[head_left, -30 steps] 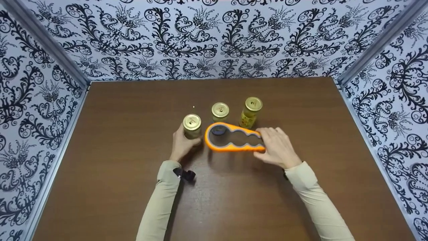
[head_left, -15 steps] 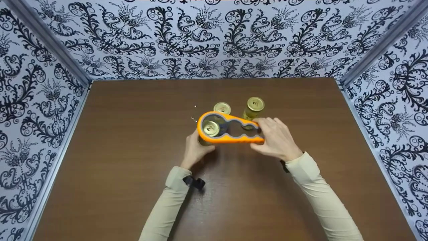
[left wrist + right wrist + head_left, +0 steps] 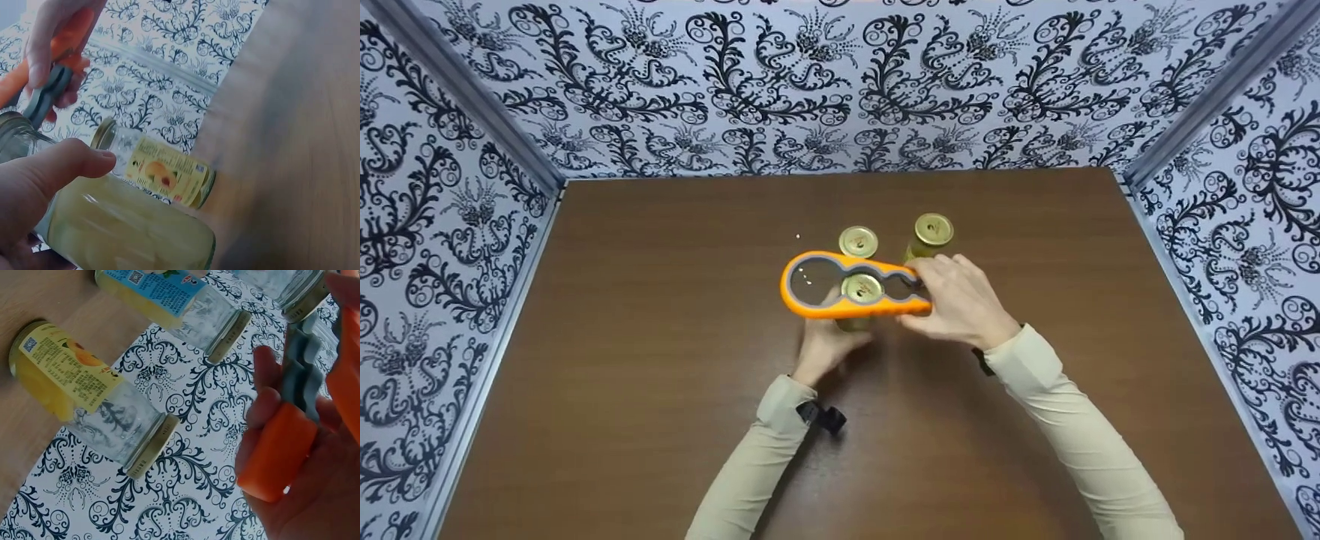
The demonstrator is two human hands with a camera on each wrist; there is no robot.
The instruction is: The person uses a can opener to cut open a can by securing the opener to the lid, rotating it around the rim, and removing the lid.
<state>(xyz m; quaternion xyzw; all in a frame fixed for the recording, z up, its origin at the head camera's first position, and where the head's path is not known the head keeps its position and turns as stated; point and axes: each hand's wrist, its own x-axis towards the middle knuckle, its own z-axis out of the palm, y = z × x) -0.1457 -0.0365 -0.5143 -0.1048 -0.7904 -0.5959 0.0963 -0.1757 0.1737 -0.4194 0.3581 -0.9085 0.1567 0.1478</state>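
Note:
My left hand (image 3: 825, 346) grips a glass jar (image 3: 129, 230) of pale yellow contents, its thumb across the upper part. A gold lid (image 3: 862, 288) tops that jar. With my right hand (image 3: 960, 304) I hold an orange jar opener (image 3: 851, 310) by its narrow end; its inner edges are grey and wavy. From above, the lid shows through the opener's middle notch. In the right wrist view the grey edge (image 3: 301, 371) lies close beside the held jar's lid (image 3: 306, 301); whether they touch, I cannot tell.
Behind my hands stand two more gold-lidded jars: one with a blue label (image 3: 169, 292), the other with a yellow fruit label (image 3: 84, 382). Small white specks lie on the brown table (image 3: 660, 315). Patterned walls (image 3: 840, 90) enclose the back and sides.
My left hand has carried its jar rightward under the opener. The opener has shifted left, and the lid has gone from outside it, through the wide end, to its middle notch.

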